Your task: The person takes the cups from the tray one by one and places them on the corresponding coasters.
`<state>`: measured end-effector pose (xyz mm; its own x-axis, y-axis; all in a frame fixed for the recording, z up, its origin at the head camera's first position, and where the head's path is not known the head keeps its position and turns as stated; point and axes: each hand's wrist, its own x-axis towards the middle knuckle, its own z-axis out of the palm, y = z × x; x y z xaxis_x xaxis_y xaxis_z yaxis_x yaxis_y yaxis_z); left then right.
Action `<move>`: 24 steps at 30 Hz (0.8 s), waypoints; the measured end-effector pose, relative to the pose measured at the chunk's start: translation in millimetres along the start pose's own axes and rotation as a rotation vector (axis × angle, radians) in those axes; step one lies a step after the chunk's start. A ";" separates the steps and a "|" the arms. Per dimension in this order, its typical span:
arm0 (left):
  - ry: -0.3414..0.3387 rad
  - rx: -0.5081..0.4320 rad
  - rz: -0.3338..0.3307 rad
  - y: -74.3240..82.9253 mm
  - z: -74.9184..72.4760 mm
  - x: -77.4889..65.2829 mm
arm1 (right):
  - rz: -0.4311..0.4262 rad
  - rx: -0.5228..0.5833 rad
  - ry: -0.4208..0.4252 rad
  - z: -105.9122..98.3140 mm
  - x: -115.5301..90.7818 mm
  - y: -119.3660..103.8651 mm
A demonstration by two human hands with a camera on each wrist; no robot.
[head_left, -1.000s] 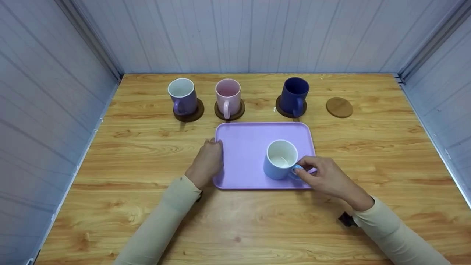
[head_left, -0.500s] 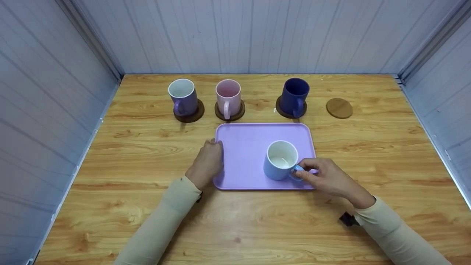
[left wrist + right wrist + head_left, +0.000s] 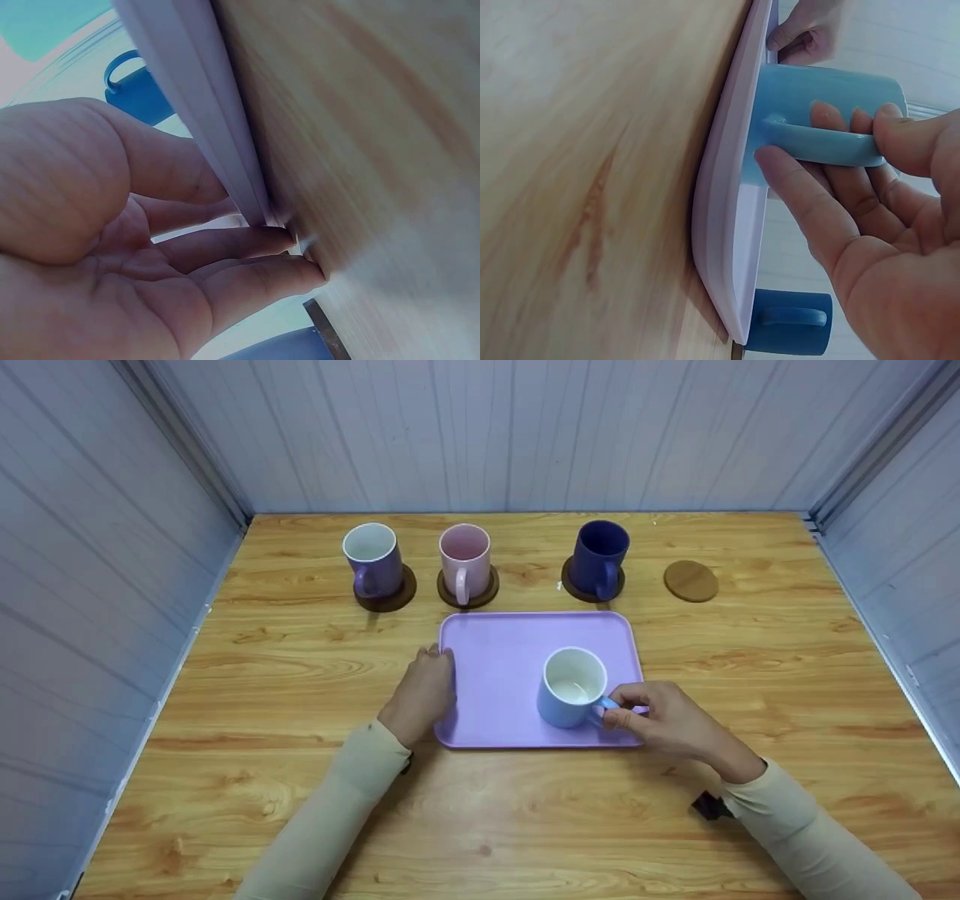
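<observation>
A light blue mug point(image 3: 562, 709) with a white inside stands upright on the right part of a lilac tray point(image 3: 495, 682). My right hand point(image 3: 671, 724) holds the mug by its handle; in the right wrist view the thumb lies at the top of the handle point(image 3: 821, 144) and fingers reach behind it. At the tray's left edge is my left hand point(image 3: 420, 694). The left wrist view has its thumb against the tray's rim point(image 3: 191, 97) and its fingertips low beside it, close to the tabletop. The head view hides those fingertips.
Behind the tray, a purple mug point(image 3: 379, 570), a pink mug point(image 3: 465, 566) and a dark blue mug point(image 3: 596, 566) stand on dark round coasters. A bare wooden coaster point(image 3: 691, 581) lies to their right. Panelled walls point(image 3: 480, 435) enclose the wooden table point(image 3: 480, 825).
My right thumb and fingers have shifted slightly on the mug's handle. The mug, the tray and my left hand stay where they were.
</observation>
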<state>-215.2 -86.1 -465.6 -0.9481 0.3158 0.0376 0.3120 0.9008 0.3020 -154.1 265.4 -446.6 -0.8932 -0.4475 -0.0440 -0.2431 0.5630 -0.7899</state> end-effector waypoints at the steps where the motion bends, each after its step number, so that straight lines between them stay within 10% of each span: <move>1: -0.002 -0.001 -0.001 0.3 -0.2 0.0 | -0.001 -0.002 0.002 0.0 0.0 0.2; 24: -0.016 -0.011 -0.014 0.9 -1.2 -0.5 | -0.034 0.017 0.102 -8.6 -0.8 -9.9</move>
<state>-214.5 -85.8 -464.2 -0.9513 0.3079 0.0176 0.2977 0.9019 0.3129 -154.3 266.1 -433.5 -0.9185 -0.3928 0.0444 -0.2679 0.5361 -0.8005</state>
